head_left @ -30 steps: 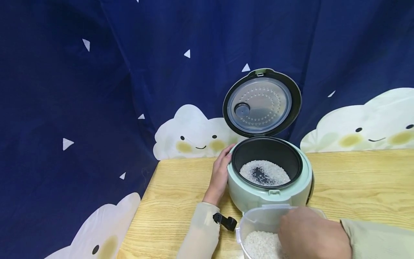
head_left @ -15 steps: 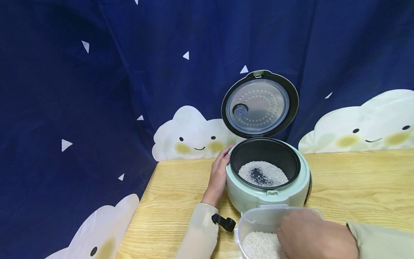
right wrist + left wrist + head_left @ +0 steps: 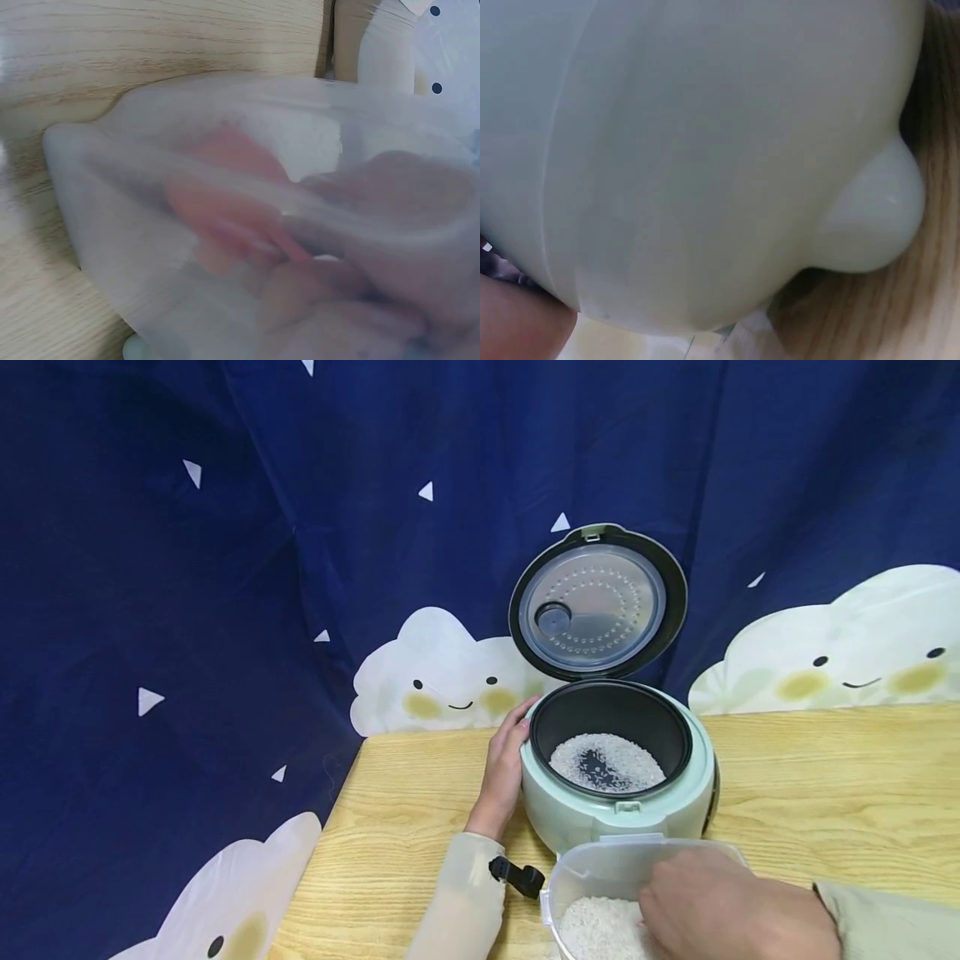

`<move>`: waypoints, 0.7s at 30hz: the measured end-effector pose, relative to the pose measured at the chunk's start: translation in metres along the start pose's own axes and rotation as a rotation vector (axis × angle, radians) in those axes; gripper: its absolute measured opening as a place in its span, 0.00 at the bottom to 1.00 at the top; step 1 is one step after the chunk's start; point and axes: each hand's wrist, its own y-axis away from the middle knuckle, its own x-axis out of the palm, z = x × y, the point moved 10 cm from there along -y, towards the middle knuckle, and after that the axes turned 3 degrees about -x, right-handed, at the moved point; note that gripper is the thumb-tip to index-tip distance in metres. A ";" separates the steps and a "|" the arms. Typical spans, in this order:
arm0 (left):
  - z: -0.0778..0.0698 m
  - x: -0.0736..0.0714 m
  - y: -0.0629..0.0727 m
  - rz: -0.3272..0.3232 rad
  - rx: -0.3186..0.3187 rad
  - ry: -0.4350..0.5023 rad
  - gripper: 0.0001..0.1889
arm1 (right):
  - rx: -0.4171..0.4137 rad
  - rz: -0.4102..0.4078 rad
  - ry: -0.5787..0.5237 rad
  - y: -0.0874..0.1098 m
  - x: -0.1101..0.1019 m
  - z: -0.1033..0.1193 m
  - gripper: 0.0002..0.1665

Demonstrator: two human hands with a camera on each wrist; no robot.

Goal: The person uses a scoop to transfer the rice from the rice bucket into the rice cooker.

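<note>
A pale green rice cooker (image 3: pixel 558 818) stands on the table, its lid (image 3: pixel 592 610) raised. White rice (image 3: pixel 633 764) lies in its dark inner pot around a bare dark patch. My left hand (image 3: pixel 501 777) rests along the cooker's left side, fingers reaching back. In front stands a translucent plastic bin (image 3: pixel 600 864) with more rice (image 3: pixel 603 931). My right hand (image 3: pixel 708 902) reaches down into this bin, its fingers mostly hidden in the head view. Through the bin's cloudy wall, the right wrist view shows that hand gripping a pinkish-red scoop (image 3: pixel 225 184) by its thin handle.
The light wooden table (image 3: pixel 397 835) extends to both sides of the cooker. Behind it hangs a dark blue curtain (image 3: pixel 420 552) with white clouds and triangles. A black strap device (image 3: pixel 517 877) sits on the left wrist, close to the bin.
The right hand shifts a little inside the bin. The left hand keeps its place on the cooker, and the whole head view drifts slightly.
</note>
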 end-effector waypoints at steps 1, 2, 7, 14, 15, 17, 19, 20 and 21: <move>0.000 0.000 0.000 -0.001 0.001 0.002 0.26 | -0.007 -0.010 -0.003 0.000 -0.001 0.001 0.21; 0.000 0.000 0.000 -0.003 0.004 0.005 0.26 | -0.014 -0.021 -0.005 0.000 -0.002 0.001 0.22; -0.001 -0.001 0.000 -0.008 0.008 0.006 0.26 | -0.021 -0.065 0.010 0.003 -0.007 0.003 0.23; 0.000 -0.001 0.000 -0.006 0.001 -0.002 0.27 | -0.096 -0.145 -0.077 0.005 -0.015 0.004 0.26; -0.001 0.000 0.000 -0.006 0.001 -0.004 0.27 | -0.115 -0.147 -0.112 0.005 -0.015 0.005 0.26; -0.001 0.000 0.000 -0.006 0.003 -0.008 0.26 | -0.150 -0.168 -0.163 0.006 -0.016 0.006 0.26; -0.001 0.000 0.000 -0.004 0.006 -0.010 0.26 | -0.168 -0.177 -0.182 0.007 -0.016 0.007 0.25; 0.000 0.000 0.000 -0.006 0.006 -0.009 0.26 | -0.177 -0.181 -0.190 0.008 -0.016 0.008 0.24; 0.000 0.000 0.000 -0.007 0.008 -0.007 0.26 | -0.182 -0.184 -0.195 0.008 -0.016 0.008 0.24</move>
